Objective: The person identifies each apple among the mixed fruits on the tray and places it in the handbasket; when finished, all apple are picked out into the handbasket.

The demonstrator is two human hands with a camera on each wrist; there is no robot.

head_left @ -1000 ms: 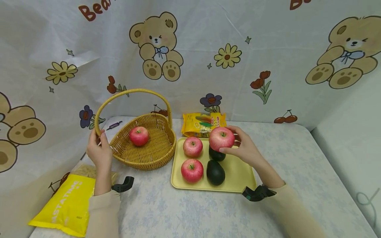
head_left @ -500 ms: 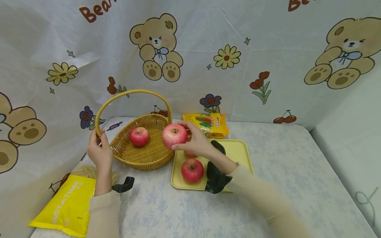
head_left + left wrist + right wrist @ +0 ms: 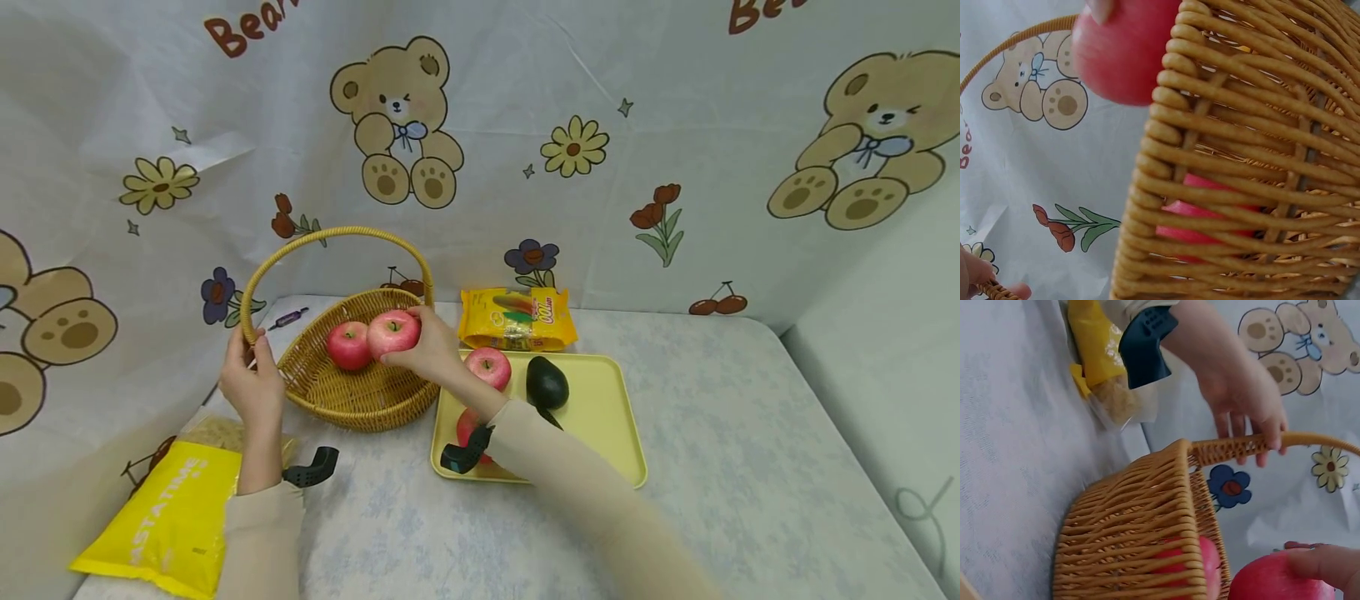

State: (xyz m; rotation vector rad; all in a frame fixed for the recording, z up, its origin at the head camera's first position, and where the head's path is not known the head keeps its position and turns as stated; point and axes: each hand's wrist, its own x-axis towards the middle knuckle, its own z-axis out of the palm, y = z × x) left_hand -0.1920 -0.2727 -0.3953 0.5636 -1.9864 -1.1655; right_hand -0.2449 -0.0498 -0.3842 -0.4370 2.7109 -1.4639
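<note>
- Wicker basket (image 3: 360,417) on the desk (image 3: 712,400), its upright arched handle (image 3: 348,231) spanning left to right.
- Yellow tray (image 3: 600,417) right of it, long axis also left to right.
- Left hand (image 3: 253,379) pinching the handle; right hand (image 3: 433,350) grasping 1 apple.
- Held apple (image 3: 392,335) above the basket's opening, stem upward; 1 inner apple (image 3: 343,346) inside.

White sheeting (image 3: 510,58) hangs behind, printed with a winking teddy bear (image 3: 407,121) at 11 o'clock and a yellow daisy (image 3: 574,147) at 1, its crease (image 3: 227,160) shiny at 10; a blue-mottled tablecloth (image 3: 420,517) spreads toward 6.
</note>
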